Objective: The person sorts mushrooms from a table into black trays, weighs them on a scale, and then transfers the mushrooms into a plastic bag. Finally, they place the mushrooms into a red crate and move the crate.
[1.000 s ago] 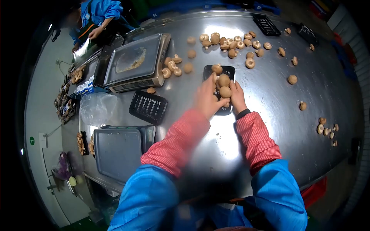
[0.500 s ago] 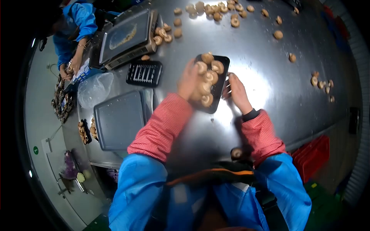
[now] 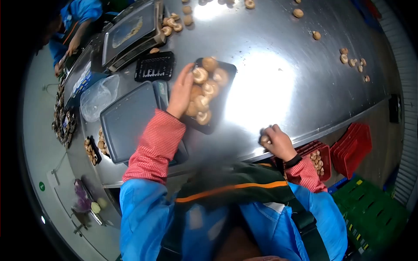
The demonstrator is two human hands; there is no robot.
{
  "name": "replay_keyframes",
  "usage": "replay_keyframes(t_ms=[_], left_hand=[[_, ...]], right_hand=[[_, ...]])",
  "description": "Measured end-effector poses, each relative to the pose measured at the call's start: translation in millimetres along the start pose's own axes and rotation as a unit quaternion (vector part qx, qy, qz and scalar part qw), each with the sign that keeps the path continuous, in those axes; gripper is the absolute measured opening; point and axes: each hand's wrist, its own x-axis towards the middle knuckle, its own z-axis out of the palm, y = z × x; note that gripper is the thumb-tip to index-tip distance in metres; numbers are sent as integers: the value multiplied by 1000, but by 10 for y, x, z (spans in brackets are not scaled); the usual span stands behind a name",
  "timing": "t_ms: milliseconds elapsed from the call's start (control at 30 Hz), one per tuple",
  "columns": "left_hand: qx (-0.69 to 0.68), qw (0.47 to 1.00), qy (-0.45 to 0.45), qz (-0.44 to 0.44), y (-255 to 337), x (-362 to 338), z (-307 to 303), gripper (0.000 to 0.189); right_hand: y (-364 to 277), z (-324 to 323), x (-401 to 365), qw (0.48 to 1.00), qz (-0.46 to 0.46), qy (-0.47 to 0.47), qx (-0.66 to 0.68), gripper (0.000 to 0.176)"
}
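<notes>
My left hand (image 3: 181,92) grips the left side of a black tray (image 3: 226,71) filled with several brown mushrooms (image 3: 205,89), held just over the steel table (image 3: 278,65). The tray sits next to a grey scale (image 3: 130,122) on its left. My right hand (image 3: 278,141) is down at the table's near edge, with its fingers closed around a single mushroom (image 3: 264,139).
A second scale (image 3: 130,30) stands at the far left, with an empty black tray (image 3: 154,66) and a plastic bag (image 3: 98,96) beside it. Loose mushrooms (image 3: 353,61) lie scattered on the table. Red crates (image 3: 348,150) sit below the edge. Another person's sleeve (image 3: 78,13) is at top left.
My left hand has carried the filled tray left toward the near scale. My right hand has dropped from the tray's side to the table edge and closed on a single mushroom.
</notes>
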Motion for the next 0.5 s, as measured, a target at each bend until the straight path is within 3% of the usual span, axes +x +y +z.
replay_keyframes(t_ms=[133, 200, 267, 367, 400, 467, 500], left_hand=[[8, 1000, -25, 16, -178, -121, 85, 43], [3, 999, -41, 2, -189, -181, 146, 43], [-26, 998, -49, -1, -224, -202, 211, 44], [-8, 998, -43, -33, -83, -263, 189, 43], [2, 996, -80, -29, -20, -269, 113, 40], [-8, 994, -100, -46, 86, -289, -7, 40], [27, 994, -101, -28, 188, -315, -88, 41]], right_hand=[[-612, -510, 433, 969, -40, 222, 97, 29], [-982, -679, 699, 919, -132, 355, 110, 35], [-1318, -711, 870, 909, -206, 339, 127, 40], [-1569, -509, 1086, 926, -265, 264, 45, 41], [-1651, -520, 1128, 924, -297, 239, 16, 40], [-1717, -647, 1194, 897, -336, 251, 138, 28], [-1690, -727, 1245, 898, -284, 279, 189, 25]])
